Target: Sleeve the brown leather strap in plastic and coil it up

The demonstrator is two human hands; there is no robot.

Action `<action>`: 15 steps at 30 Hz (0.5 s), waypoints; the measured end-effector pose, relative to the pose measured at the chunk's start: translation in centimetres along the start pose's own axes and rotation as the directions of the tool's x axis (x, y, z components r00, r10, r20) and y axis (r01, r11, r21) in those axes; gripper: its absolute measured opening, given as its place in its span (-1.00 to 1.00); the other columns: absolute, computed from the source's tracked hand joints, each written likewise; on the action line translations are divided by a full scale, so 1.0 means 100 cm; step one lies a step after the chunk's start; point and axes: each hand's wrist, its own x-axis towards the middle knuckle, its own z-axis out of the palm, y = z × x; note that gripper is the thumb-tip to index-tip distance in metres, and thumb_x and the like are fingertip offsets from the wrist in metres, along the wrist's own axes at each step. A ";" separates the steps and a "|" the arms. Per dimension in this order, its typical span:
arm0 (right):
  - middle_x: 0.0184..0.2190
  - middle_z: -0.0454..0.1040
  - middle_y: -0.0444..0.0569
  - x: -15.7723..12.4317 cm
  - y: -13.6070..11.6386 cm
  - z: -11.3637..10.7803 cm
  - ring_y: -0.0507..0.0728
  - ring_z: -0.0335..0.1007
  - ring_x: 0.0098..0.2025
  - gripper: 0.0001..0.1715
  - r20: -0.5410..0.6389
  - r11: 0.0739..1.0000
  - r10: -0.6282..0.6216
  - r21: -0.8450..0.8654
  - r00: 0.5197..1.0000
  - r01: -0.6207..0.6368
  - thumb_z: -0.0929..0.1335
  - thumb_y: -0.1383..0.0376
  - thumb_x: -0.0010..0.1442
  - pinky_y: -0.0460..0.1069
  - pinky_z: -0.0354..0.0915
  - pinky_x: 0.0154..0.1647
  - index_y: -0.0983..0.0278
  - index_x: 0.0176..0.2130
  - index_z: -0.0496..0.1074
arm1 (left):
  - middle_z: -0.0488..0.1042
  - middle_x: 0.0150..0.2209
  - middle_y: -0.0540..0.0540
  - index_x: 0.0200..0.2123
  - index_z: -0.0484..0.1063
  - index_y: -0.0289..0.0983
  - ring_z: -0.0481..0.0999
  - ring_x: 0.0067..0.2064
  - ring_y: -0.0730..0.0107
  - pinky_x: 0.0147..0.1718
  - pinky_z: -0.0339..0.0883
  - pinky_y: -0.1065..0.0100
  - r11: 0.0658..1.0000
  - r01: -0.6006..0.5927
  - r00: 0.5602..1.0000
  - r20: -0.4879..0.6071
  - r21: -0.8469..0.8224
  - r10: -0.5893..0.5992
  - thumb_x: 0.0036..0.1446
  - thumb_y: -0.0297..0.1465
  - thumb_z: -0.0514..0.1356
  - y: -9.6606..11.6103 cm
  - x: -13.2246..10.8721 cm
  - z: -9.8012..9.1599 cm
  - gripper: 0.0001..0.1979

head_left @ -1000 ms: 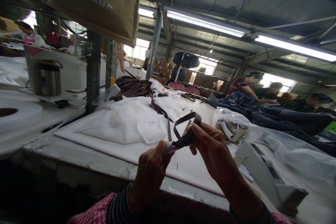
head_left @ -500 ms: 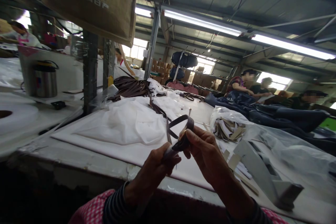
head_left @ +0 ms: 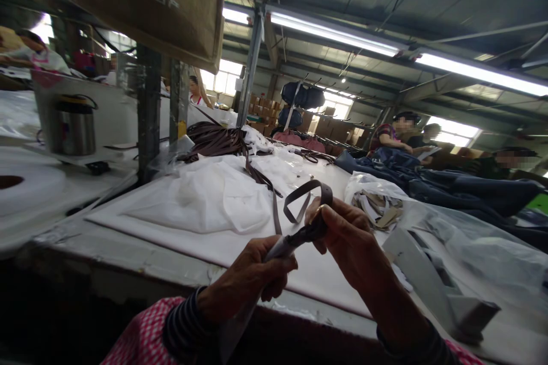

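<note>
In front of me a dark brown strap (head_left: pixel 314 185) bends into a loop that stands up above my hands. My right hand (head_left: pixel 353 239) pinches the strap at the base of this loop, thumb against fingers. My left hand (head_left: pixel 257 268) is closed round a pale, film-like wrapping (head_left: pixel 280 248), from which the dark end of the strap comes out towards my right hand. Below my left hand the wrapping hangs past the table edge. What lies inside my left fist is hidden.
A white sheet heap (head_left: pixel 201 197) and a bundle of brown straps (head_left: pixel 218 140) lie on the table. At right stand a grey tape dispenser-like stand (head_left: pixel 432 274), a plastic bag of scraps (head_left: pixel 379 205) and dark blue material (head_left: pixel 454 182). A brown bag (head_left: pixel 171 17) hangs overhead. People work behind.
My right hand has moved right, away from my left, with the strap loop. More of the dark strap and pale wrapping now shows between the hands.
</note>
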 end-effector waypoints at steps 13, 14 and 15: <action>-0.46 0.36 -0.07 0.000 -0.004 0.002 0.00 0.20 -0.47 -0.69 0.011 0.998 0.052 -0.039 0.999 -0.052 0.40 0.17 0.32 -0.11 0.13 -0.53 0.36 -0.36 0.51 | 0.38 -0.60 0.05 -0.30 0.41 -0.31 0.19 -0.63 0.60 -0.65 0.03 0.54 0.994 0.019 1.000 -0.016 0.107 -0.018 0.18 -0.20 0.31 0.008 0.004 0.008 -0.72; -0.47 0.37 -0.07 0.000 -0.005 0.002 -0.01 0.20 -0.48 -0.68 0.000 0.997 0.059 -0.043 0.998 -0.059 0.41 0.17 0.31 -0.12 0.13 -0.54 0.36 -0.37 0.51 | 0.38 -0.60 0.04 -0.30 0.41 -0.31 0.19 -0.63 0.58 -0.65 0.05 0.53 0.991 0.040 0.999 -0.017 0.127 -0.038 0.17 -0.18 0.31 0.007 0.006 0.009 -0.70; -0.48 0.37 -0.08 -0.001 -0.006 0.001 -0.02 0.19 -0.50 -0.68 -0.023 0.996 0.068 -0.048 0.997 -0.069 0.41 0.17 0.31 -0.12 0.12 -0.55 0.36 -0.37 0.51 | 0.37 -0.60 0.04 -0.32 0.41 -0.30 0.21 -0.62 0.56 -0.64 0.07 0.51 0.983 0.051 0.998 -0.040 0.179 -0.045 0.16 -0.15 0.30 0.006 0.008 0.009 -0.69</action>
